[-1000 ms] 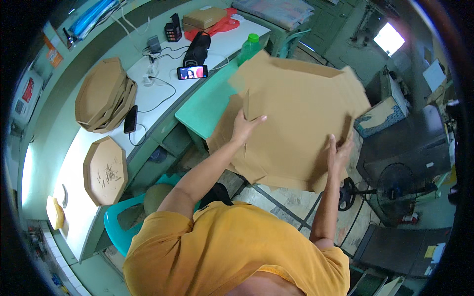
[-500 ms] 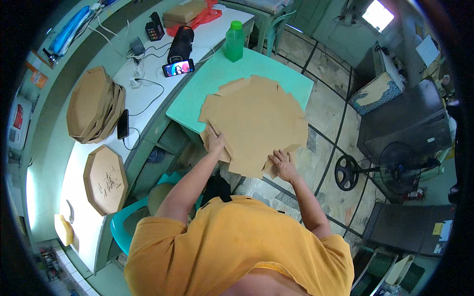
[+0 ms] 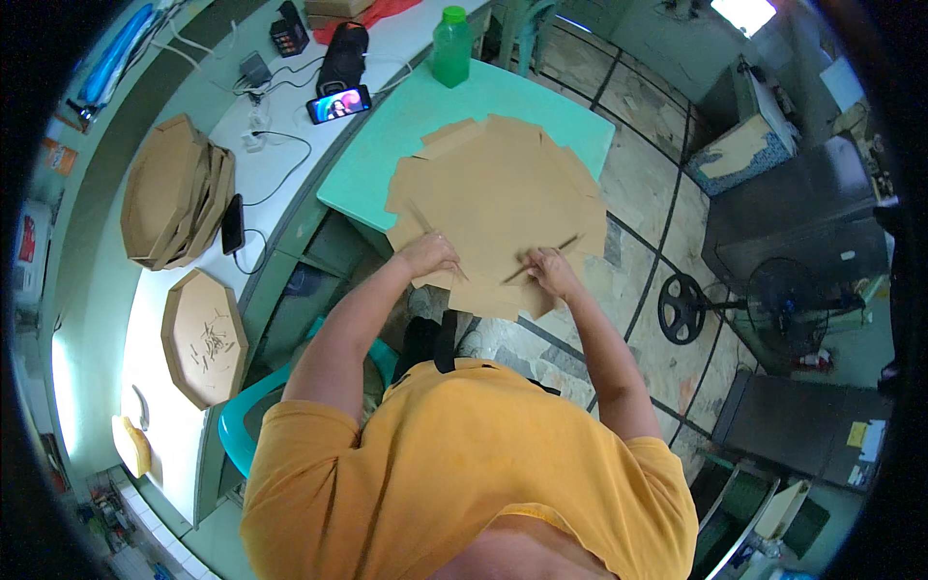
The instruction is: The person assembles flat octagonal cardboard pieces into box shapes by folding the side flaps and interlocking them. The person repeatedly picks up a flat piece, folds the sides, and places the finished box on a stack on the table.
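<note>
A flat brown cardboard sheet [image 3: 493, 193], many-sided with cuts and flaps around its rim, lies on the green table [image 3: 358, 174] and juts over its near edge. My left hand [image 3: 430, 256] bends over the sheet's near left edge, its fingers curled on a flap that is partly raised. At the near right edge, my right hand [image 3: 551, 273] pinches another flap, which stands up as a thin dark line. Motion slightly blurs both sets of fingertips.
Left of me runs a white counter with stacked cardboard trays [image 3: 179, 198], a tray of small thin pieces [image 3: 205, 338] and a lit phone [image 3: 338, 104]. A green bottle [image 3: 451, 48] stands at the table's far corner. A teal chair [image 3: 242, 425] is by my left; a fan [image 3: 773, 300] stands right.
Both hands have moved inward over the sheet from its outer edge, folding the near left and near right flaps up. My view has shifted slightly.
</note>
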The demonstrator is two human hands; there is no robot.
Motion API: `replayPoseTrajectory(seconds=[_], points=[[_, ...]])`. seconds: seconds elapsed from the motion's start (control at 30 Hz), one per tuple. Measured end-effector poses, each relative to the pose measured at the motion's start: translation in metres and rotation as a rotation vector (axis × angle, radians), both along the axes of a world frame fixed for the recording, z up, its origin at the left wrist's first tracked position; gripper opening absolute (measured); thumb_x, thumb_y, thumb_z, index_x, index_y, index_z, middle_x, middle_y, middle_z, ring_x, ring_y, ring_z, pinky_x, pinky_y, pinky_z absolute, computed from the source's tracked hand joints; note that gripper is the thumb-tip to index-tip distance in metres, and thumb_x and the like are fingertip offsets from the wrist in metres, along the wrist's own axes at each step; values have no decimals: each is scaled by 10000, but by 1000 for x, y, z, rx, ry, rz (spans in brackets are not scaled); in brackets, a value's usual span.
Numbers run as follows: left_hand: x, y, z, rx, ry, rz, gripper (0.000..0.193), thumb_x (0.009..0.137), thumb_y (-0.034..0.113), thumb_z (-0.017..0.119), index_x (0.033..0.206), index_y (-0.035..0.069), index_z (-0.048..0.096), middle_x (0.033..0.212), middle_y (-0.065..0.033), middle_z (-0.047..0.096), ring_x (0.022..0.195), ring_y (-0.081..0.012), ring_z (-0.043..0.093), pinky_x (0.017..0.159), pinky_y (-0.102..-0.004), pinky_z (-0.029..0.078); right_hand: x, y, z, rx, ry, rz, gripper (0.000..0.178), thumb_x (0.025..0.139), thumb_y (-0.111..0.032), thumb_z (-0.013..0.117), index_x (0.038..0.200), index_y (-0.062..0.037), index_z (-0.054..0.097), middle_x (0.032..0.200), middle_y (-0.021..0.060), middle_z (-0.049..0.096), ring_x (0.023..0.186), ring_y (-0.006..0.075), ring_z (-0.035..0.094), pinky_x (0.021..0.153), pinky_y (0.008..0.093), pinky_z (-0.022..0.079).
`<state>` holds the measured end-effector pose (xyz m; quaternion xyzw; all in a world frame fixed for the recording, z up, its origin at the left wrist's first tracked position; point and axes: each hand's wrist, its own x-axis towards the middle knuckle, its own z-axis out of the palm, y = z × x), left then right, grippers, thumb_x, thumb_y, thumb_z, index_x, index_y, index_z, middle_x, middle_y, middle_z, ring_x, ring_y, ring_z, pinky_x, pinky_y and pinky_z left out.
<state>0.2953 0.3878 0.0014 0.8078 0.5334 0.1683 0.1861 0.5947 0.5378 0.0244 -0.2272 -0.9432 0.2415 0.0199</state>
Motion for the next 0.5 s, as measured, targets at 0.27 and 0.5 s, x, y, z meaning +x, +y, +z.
replayPoseTrajectory(seconds=[0.27,0.5], points=[[19,-8,16,-24,174,48,175,858,279,607,867,125,689,843,-56,647,943,-258,601,1032,-485,322,10,-23,-13,316,114,51,290,829,-200,609,1058,-24,633,1155,136,615,1164,312,528,1086,439,310],[37,-27,0,45,-97,166,155,861,239,601,909,98,643,919,-75,643,1028,-297,579,1078,-513,272,37,-70,7,454,-26,131,854,847,-596,477,1312,118,413,1440,256,338,1368,376,287,1136,496,179]])
